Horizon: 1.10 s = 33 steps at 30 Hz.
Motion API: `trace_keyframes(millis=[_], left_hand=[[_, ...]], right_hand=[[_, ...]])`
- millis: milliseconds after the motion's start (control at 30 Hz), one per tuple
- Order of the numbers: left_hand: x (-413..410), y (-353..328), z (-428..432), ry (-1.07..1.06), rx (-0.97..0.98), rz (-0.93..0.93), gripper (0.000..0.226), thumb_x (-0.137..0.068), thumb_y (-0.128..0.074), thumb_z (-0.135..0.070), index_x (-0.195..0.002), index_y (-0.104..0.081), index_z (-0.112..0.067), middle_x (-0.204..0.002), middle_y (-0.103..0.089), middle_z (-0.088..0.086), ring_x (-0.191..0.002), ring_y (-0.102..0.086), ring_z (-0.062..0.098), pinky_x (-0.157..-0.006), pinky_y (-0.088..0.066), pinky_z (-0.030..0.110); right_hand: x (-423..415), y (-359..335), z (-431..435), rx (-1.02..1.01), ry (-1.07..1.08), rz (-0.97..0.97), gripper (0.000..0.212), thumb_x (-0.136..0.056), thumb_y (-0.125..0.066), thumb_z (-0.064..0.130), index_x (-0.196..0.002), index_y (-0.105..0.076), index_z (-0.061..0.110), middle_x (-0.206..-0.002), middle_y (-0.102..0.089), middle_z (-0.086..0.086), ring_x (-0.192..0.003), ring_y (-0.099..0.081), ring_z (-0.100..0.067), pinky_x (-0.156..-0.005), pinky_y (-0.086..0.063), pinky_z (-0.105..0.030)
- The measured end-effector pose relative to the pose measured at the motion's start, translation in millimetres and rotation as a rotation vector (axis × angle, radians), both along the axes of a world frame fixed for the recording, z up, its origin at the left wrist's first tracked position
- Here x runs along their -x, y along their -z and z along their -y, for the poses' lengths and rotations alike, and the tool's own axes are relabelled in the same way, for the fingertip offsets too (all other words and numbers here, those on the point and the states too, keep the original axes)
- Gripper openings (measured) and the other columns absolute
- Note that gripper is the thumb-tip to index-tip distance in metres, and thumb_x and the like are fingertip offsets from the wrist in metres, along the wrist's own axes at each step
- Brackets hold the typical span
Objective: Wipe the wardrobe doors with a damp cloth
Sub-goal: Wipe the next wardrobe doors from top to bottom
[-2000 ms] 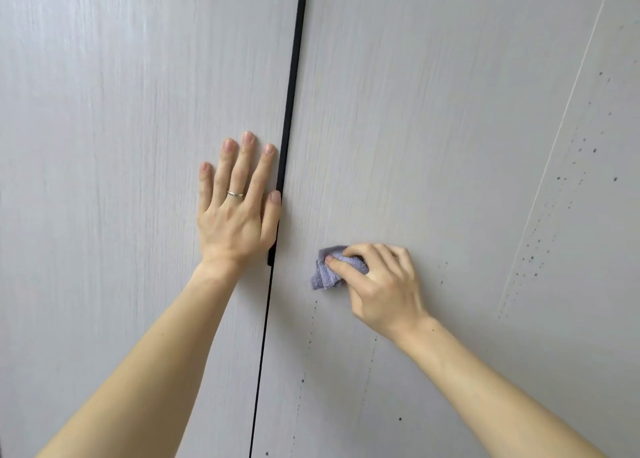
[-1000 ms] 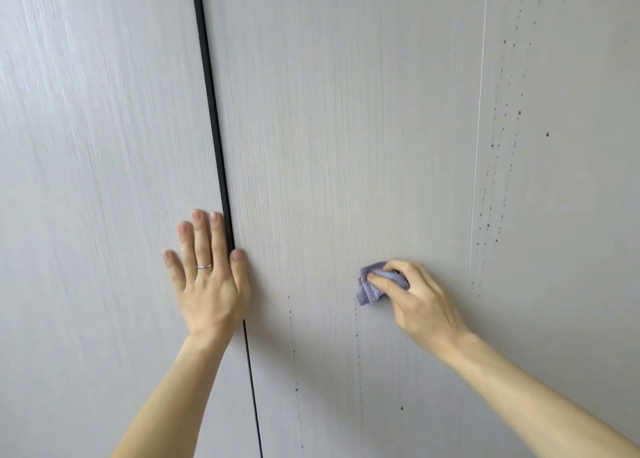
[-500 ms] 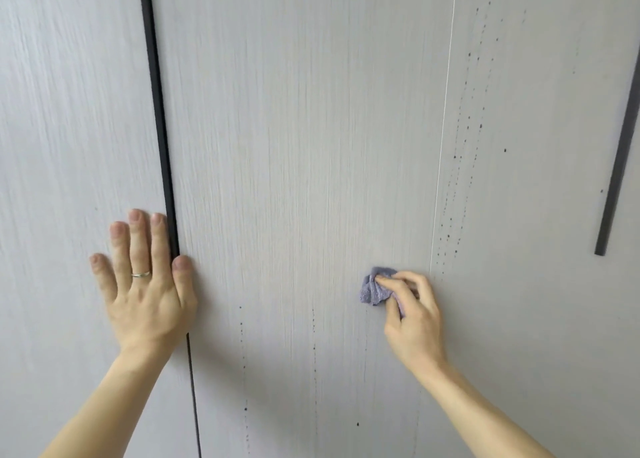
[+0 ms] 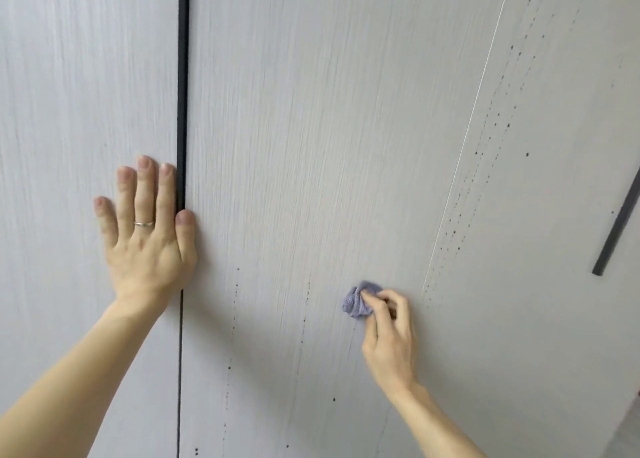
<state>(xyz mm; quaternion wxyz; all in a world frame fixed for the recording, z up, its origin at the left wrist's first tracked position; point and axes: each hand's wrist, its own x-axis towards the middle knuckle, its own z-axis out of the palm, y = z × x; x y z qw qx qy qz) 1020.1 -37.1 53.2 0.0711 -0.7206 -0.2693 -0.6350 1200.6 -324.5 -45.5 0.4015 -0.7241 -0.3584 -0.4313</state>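
Observation:
Pale grey wood-grain wardrobe doors fill the view. My left hand lies flat with straight fingers on the left door, its thumb over the black handle strip. My right hand pinches a small bunched lilac cloth and holds it against the middle door. Lines of small dark specks run down the middle door left of the cloth. More dark specks run down the right door beyond a thin seam.
A second black handle strip slants across the right door near the frame's right edge. A darker patch shows at the bottom right corner.
The view has swung right and back a little, so the black strip has shifted in the frame. My right hand has carried the cloth rightward across the middle door toward the seam. My left hand stays flat.

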Motion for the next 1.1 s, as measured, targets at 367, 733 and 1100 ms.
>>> trace_keyframes(millis=[367,733,1100], left_hand=[[0,7,-7,-0.057,-0.065,-0.007,0.058,-0.107,-0.017,-0.036,-0.163,-0.004,-0.023,-0.168,-0.001,-0.002,-0.155,0.005,0.015,-0.122,0.013,0.040],[27,66,-28,-0.016,-0.231,-0.148,0.059,-0.107,-0.027,-0.035,-0.162,-0.012,-0.021,-0.170,0.003,-0.006,-0.156,-0.002,0.016,-0.125,0.000,0.048],[23,75,-27,-0.051,-0.194,-0.108,0.055,-0.109,-0.023,-0.037,-0.162,-0.013,-0.025,-0.170,0.002,-0.006,-0.156,-0.004,0.016,-0.125,-0.002,0.049]], right_hand=[[15,-29,-37,-0.203,-0.027,-0.008,0.039,-0.091,-0.048,0.000,-0.122,-0.063,0.017,-0.123,-0.048,-0.006,-0.110,-0.053,-0.018,-0.097,-0.034,-0.008],[38,-83,-70,-0.152,-0.117,0.073,0.041,-0.085,-0.051,-0.007,-0.116,-0.067,0.015,-0.117,-0.043,0.001,-0.102,-0.050,-0.017,-0.093,-0.035,-0.013],[51,-49,-82,0.255,-0.125,0.434,0.041,-0.080,-0.052,0.002,-0.113,-0.070,0.020,-0.113,-0.061,-0.006,-0.086,-0.058,-0.032,-0.069,-0.052,-0.041]])
